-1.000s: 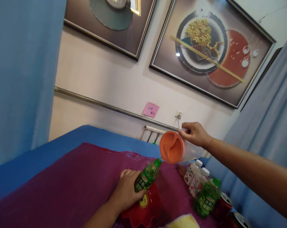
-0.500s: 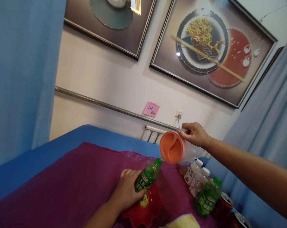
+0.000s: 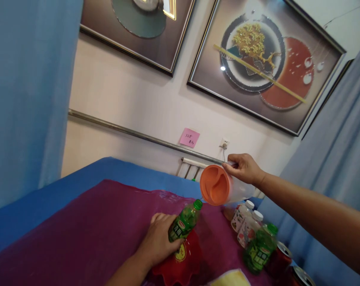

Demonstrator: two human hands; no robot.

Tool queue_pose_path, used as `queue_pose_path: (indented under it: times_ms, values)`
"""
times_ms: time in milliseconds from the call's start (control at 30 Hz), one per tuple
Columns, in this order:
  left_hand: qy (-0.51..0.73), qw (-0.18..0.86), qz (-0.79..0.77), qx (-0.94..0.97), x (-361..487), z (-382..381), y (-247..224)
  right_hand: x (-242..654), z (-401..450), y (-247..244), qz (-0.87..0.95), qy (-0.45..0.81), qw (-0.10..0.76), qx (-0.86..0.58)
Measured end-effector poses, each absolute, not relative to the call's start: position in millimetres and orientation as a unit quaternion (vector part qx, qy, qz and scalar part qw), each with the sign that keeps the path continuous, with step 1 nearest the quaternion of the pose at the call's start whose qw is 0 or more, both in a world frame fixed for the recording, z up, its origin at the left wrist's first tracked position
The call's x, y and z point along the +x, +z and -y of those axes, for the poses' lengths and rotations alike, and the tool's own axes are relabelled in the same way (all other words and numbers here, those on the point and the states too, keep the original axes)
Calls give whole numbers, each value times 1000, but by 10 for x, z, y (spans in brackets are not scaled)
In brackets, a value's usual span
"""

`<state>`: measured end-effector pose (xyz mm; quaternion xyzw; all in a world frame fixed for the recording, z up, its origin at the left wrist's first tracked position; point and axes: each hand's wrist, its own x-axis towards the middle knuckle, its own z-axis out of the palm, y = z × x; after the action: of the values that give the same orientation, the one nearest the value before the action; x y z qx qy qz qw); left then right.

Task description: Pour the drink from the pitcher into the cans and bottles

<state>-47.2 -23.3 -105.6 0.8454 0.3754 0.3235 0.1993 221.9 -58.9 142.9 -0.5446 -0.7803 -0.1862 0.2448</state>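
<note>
My left hand is closed around a green plastic bottle, which leans to the right above a red scalloped dish. My right hand grips the handle of a clear pitcher with an orange lid. The pitcher is tipped on its side, lid facing left, and its lower rim is close to the bottle's green top. Whether liquid runs between them I cannot tell. The dish lies partly hidden beneath my left hand and the bottle.
On the right stand two white-capped bottles, another green bottle and two cans. A yellow cloth-like piece lies at the front edge. Purple sheeting covers the blue surface. Blue curtains hang at both sides.
Almost nothing differs. Both hands keep their hold on the bottle and the pitcher, and the view has shifted very slightly.
</note>
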Motion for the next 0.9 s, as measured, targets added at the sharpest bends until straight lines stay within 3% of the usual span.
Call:
queue_pose_path:
  times_ms: [900]
  values:
    - [332,199,-376,842,-472,209,-1081,2224,584,1434,782,-185,233,-548]
